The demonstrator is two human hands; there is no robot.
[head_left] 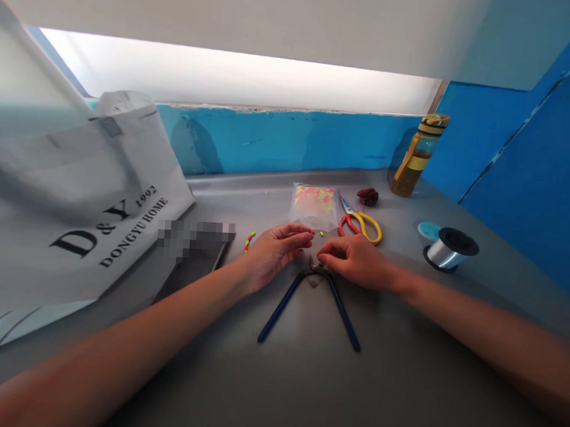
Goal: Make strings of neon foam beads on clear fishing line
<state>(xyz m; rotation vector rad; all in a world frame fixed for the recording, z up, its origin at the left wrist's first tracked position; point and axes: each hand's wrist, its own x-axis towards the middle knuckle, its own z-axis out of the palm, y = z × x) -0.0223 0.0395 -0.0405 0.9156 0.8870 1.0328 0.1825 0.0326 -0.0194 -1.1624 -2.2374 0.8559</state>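
Observation:
My left hand (274,254) pinches a tiny red bead (312,232) at its fingertips. Close by on the right, my right hand (354,258) has its thumb and forefinger pressed together; what they hold is too small to tell. Blue-handled pliers (313,275) lie spread open on the table just below both hands. A yellow-green bead (321,233) rests between the hands, beyond the fingertips. Behind them is a clear bag of red and yellow beads (314,199). A short row of red and green beads (250,240) lies beyond my left wrist.
Scissors with red and yellow handles (371,227) lie beyond my right hand, near a dark red bundle (367,196). Farther right are a wire spool (450,250), a teal disc (428,230) and a bottle (414,163). A white bag (75,196) and dark flat object (194,263) stand left.

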